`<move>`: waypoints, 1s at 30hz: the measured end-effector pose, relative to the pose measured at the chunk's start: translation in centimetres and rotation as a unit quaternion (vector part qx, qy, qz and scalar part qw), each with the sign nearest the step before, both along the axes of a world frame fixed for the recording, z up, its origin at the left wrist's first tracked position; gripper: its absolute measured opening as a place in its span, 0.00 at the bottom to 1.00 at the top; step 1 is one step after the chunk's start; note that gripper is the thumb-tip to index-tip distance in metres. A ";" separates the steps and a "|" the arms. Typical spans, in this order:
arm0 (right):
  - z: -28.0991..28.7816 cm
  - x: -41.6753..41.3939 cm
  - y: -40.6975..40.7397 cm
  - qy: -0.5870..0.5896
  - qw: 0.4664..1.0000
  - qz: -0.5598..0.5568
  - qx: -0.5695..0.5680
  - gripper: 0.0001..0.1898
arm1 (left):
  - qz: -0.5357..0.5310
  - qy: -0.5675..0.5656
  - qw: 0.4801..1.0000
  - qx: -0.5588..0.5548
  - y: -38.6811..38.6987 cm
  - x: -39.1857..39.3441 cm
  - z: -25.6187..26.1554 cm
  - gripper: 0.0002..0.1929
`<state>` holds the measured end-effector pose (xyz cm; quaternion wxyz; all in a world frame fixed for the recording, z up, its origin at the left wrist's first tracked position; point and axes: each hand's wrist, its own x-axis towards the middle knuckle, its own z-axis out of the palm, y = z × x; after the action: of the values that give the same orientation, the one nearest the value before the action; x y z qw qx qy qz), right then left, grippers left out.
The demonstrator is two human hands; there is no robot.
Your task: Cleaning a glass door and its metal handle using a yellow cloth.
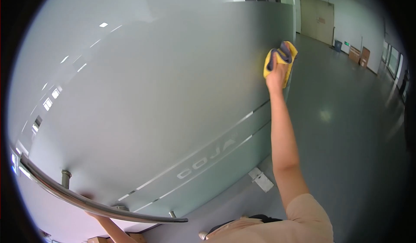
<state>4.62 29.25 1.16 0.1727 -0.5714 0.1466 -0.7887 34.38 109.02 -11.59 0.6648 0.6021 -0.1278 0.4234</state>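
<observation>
A large frosted glass door with clear stripes and lettering fills most of the view. Near its far upright edge, my right hand presses a folded yellow and grey cloth against the glass, arm stretched out. At the lower left, a long curved metal pull handle stands off the glass on short posts. My left hand is at this handle, mostly hidden behind the bar; its fingers cannot be made out, so its grip is unclear.
A metal floor fitting sits at the door's lower edge. Grey floor stretches to the right. Farther off are a closed double door, a dark blue bin and cardboard boxes by the wall. More cardboard boxes lie at the bottom left.
</observation>
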 end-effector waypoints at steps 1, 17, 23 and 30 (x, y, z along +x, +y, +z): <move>1.0 -0.2 -1.5 0.013 0.999 -0.033 -0.015 0.24 | -0.017 -0.002 1.000 0.022 1.7 1.4 -1.0 0.23; 12.3 0.4 8.2 0.089 0.954 -0.052 -0.282 0.39 | -0.096 -0.124 0.977 0.146 -6.5 -5.3 3.8 0.21; 12.8 -1.1 3.1 0.065 0.965 -0.064 -0.246 0.35 | -0.029 -0.136 0.976 0.167 -7.5 -8.1 6.8 0.20; 8.7 -2.7 -4.1 0.080 0.978 -0.097 -0.167 0.34 | 0.028 -0.158 0.971 0.179 -11.2 -7.7 9.7 0.19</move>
<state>1.97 25.16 9.82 -0.0144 -0.6365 0.0809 -0.7669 26.63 97.80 -1.93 0.5052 0.6401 -0.2886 0.5018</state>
